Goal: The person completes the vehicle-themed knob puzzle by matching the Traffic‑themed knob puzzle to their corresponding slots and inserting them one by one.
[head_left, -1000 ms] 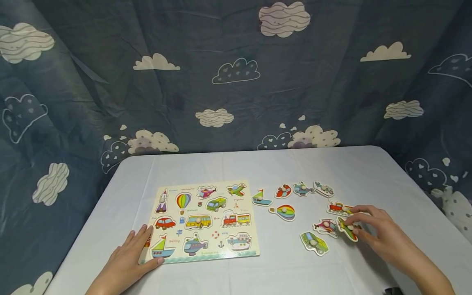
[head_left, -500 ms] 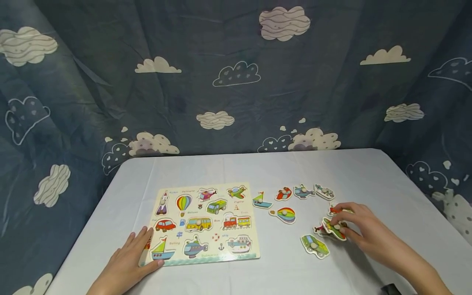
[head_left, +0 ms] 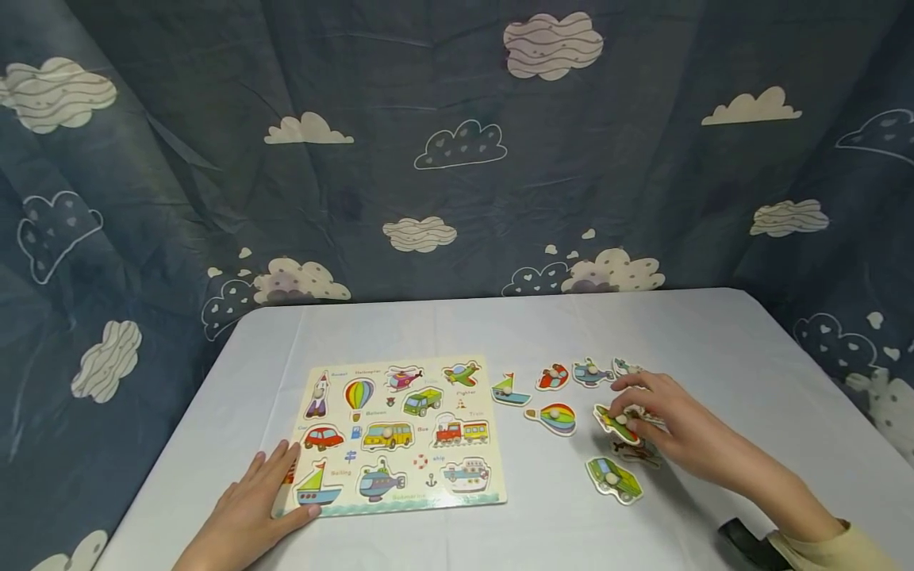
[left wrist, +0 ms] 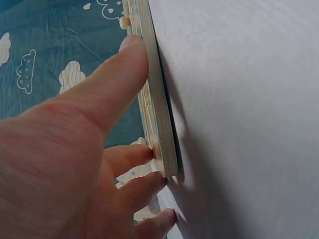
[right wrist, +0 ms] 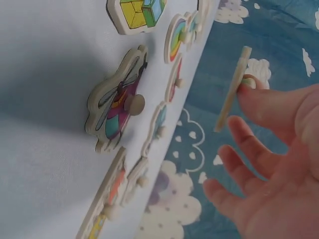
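My left hand (head_left: 246,503) lies flat with fingers extended on the lower left corner of a wooden puzzle board (head_left: 497,468) printed with vehicles. In the left wrist view the thumb (left wrist: 132,59) presses along the board's edge. My right hand (head_left: 678,428) pinches a green airplane puzzle piece (head_left: 610,422) by its knob; in the right wrist view it hangs above the table, edge-on. Beneath this hand lies a helicopter piece (right wrist: 112,109), partly covered in the head view. A train piece (right wrist: 107,204) is mostly hidden by the hand in the head view.
Between board and right hand lie a sailboat piece (head_left: 510,391), a balloon piece (head_left: 557,419), a red car piece (head_left: 553,377) and a submarine piece (head_left: 591,373). A ship piece (head_left: 623,366) sits behind, a green truck piece (head_left: 614,480) nearer. A black object (head_left: 750,543) shows by the right sleeve.
My right hand has carried the airplane piece leftward and up off the table, passing over the helicopter piece. The left hand stays on the board.
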Available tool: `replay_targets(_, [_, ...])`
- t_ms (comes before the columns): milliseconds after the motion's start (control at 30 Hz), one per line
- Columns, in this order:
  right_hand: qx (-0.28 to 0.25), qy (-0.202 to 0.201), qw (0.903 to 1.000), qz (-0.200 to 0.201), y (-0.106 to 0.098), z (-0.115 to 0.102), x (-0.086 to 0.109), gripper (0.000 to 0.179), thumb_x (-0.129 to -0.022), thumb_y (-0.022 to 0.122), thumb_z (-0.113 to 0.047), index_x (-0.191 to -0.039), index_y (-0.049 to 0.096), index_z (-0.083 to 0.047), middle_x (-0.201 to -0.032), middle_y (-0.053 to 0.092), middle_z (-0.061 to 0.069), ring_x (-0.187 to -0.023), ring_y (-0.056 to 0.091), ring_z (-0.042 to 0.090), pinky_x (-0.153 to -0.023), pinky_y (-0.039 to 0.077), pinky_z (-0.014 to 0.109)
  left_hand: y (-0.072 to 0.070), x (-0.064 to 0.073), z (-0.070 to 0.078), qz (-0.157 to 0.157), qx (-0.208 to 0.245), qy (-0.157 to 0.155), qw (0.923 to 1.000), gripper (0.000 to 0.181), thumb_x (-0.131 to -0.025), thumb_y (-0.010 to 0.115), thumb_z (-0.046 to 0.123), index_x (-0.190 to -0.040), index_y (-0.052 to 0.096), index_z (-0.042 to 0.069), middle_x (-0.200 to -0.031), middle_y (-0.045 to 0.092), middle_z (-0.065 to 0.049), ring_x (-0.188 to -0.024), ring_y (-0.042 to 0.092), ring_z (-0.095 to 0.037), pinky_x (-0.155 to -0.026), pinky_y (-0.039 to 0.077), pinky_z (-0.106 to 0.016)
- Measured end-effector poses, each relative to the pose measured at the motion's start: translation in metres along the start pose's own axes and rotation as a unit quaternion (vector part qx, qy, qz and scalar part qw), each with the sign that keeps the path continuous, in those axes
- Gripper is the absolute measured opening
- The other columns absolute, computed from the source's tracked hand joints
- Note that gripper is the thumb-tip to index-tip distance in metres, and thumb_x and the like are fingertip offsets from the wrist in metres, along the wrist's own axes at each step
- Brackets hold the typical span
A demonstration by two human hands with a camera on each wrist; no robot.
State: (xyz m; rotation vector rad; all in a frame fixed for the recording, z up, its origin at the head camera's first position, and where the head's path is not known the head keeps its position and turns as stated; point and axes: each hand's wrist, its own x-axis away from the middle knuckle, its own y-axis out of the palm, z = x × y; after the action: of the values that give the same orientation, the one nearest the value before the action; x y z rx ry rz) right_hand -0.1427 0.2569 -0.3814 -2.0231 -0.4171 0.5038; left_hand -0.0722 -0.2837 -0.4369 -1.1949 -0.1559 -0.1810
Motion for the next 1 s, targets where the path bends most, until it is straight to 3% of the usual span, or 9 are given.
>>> replay_targets(267, [-0.037,0.007,0.9993,-0.006,0.004,0.000,-0.022,0.039,-0.085,0.073,0.005,-0.098,0.066,-0.031,-0.130,0.054,0.009,-0.124,0.043,0.035,-0.094,0.041,0.061,0.000,0.000,0.000,0.000,0.003,0.000,1.0000,0.109,-0.077,0.067,0.070,-0.152,0.032,0.000,-0.155,0.028,-0.027,-0.139,0.017,-0.056,-0.097,0.021,-0.079])
replay_targets(633, [-0.049,-0.033,0.9983,-0.004,0.017,-0.001,-0.060,0.038,-0.084,0.073,0.005,-0.099,0.070,-0.029,-0.128,0.056,0.005,-0.122,0.047,0.031,-0.096,0.041,0.057,-0.001,0.001,0.001,0.007,0.006,-0.001,1.0000,0.107,-0.077,0.066,0.071,-0.152,0.034,0.003,-0.155,0.029,-0.025,-0.139,0.018,-0.056,-0.097,0.021,-0.080])
replay_targets(1000, [-0.076,-0.038,0.9955,-0.042,0.028,-0.003,-0.094,0.032,-0.086,0.072,0.004,-0.099,0.073,-0.026,-0.128,0.056,0.006,-0.121,0.048,0.032,-0.096,0.043,0.054,-0.001,0.003,0.002,0.008,0.013,0.000,0.9999,0.106,-0.077,0.065,0.072,-0.153,0.033,0.006,-0.157,0.027,-0.023,-0.140,0.018,-0.055,-0.097,0.020,-0.080])
